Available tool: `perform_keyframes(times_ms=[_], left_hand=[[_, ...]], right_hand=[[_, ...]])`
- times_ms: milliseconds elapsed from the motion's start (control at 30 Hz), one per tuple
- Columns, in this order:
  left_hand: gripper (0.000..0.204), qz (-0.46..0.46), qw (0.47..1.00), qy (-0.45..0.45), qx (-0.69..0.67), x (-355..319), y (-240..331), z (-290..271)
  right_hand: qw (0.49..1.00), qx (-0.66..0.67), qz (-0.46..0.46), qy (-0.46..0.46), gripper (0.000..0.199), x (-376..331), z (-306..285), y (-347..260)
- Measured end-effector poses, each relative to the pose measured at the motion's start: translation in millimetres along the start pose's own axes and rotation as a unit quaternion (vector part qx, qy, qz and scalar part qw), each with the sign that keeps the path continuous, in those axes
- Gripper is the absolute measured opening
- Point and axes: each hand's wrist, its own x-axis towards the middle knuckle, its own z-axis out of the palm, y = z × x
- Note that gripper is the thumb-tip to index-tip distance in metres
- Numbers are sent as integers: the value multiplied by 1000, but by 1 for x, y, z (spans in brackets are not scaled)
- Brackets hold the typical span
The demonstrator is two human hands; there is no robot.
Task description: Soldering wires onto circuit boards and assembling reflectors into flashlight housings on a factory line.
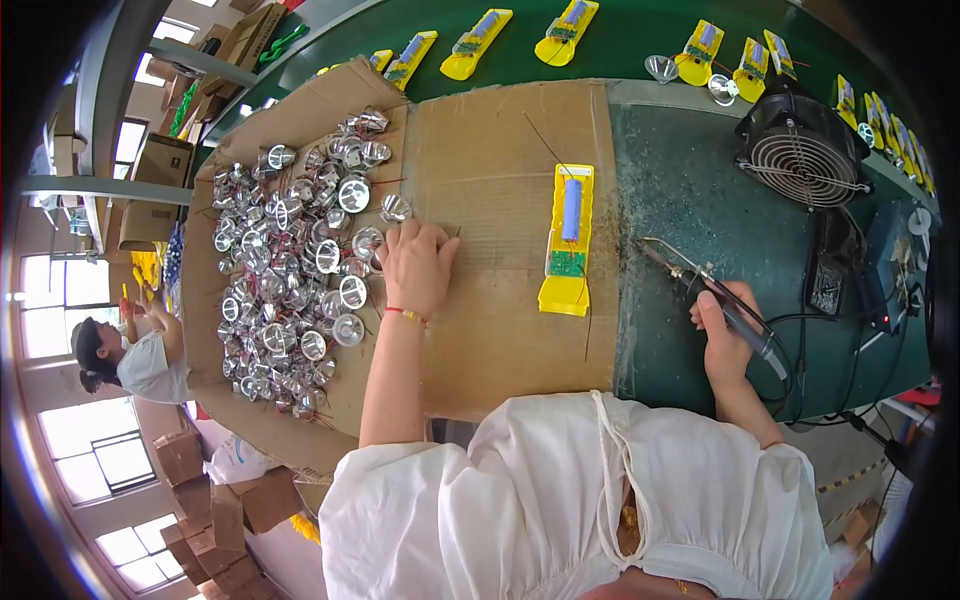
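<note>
Left hand (415, 268) fingers spread on reflector pile (300, 270) | right hand (725, 345) fingers gripping soldering iron (700, 285)

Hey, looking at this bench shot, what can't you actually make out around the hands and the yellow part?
Head view only:
- Left hand: its back hides the fingertips, so whether it grips a silver reflector is unclear.
- Soldering iron: its tip is too thin to tell if it touches the mat.
- Yellow housing: its small circuit board is too small for detail.
- Right hand: the fingers wrap the handle, hiding the grip's underside.
</note>
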Motion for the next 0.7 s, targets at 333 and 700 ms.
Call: perform_keyframes(times_ms=[333, 700], left_hand=[[17, -52, 891, -81, -444, -44, 71, -2], [12, -38, 901, -65, -428, -38, 84, 7]], right_hand=[[986, -70, -105, -108, 16, -13, 11, -21], [988, -84, -58, -117, 18, -10, 39, -24]])
